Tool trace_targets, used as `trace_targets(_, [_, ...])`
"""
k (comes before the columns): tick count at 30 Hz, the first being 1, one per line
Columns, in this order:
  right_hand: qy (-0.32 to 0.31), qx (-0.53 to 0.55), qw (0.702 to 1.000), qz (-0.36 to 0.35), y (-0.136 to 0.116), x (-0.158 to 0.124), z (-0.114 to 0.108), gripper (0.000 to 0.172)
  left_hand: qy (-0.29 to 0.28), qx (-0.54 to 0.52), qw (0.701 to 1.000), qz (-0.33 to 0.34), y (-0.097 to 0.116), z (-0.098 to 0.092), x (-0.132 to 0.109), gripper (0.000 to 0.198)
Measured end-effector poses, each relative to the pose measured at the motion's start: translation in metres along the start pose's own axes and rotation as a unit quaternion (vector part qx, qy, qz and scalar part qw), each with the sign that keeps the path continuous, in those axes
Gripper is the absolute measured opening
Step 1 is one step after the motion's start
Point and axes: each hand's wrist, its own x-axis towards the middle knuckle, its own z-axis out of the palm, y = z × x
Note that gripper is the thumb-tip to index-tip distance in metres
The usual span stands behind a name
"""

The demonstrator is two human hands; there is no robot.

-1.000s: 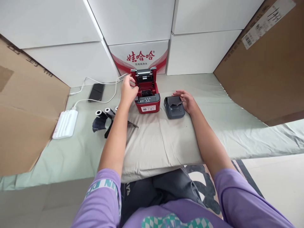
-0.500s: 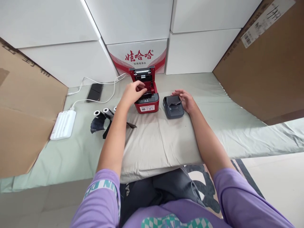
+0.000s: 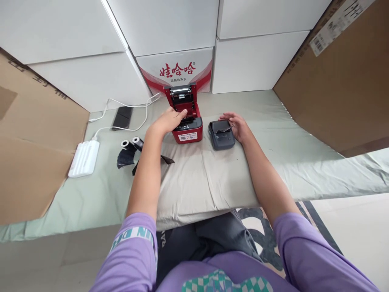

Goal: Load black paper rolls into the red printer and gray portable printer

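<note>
A red label printer point(image 3: 191, 137) with a dark front panel stands on the cloth, its lid point(image 3: 181, 92) tipped up and back. My left hand point(image 3: 167, 121) lies over the left side of its opening. The thumb is stretched out over the opening, apart from the fingers, most of which are hidden. To the right sits a smaller dark grey portable printer point(image 3: 222, 140), with a piece of dark paper or film sticking out of its top. Beside its back right corner rests my right hand point(image 3: 238, 125), fingers loosely extended and apparently against the printer.
Black paper rolls point(image 3: 130, 150) with loose strips lie left of my forearm. Farther left are a white power bank point(image 3: 84, 159) with a white cable point(image 3: 117, 129) and a black phone point(image 3: 121, 117). White boxes point(image 3: 179, 28) wall the back; brown cartons point(image 3: 343, 81) stand at both sides.
My left hand has lowered and flattened over the red printer's opening, with the wrist farther left and the thumb out. My right hand has stayed by the dark printer. The view has shifted slightly.
</note>
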Motion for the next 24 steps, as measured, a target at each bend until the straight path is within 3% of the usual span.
trace_targets(2, [0.001, 0.005, 1.000, 0.000, -0.001, -0.001, 0.001, 0.030, -0.055, 0.040, 0.997, -0.029, 0.002, 0.001, 0.004, 0.042])
trace_targets(14, [0.002, -0.005, 1.000, -0.005, -0.001, -0.001, 0.002, 0.030, -0.102, 0.078, 0.992, -0.006, 0.021, -0.002, 0.000, 0.044])
trace_targets(19, [-0.001, -0.005, 1.000, -0.013, 0.001, 0.001, -0.001, 0.029, -0.055, 0.016, 0.997, 0.045, 0.035, -0.020, -0.003, 0.037])
trace_targets(24, [0.001, -0.002, 1.000, -0.011, 0.001, 0.001, -0.001, 0.030, 0.027, -0.048, 0.994, 0.098, 0.062, -0.064, -0.016, 0.018])
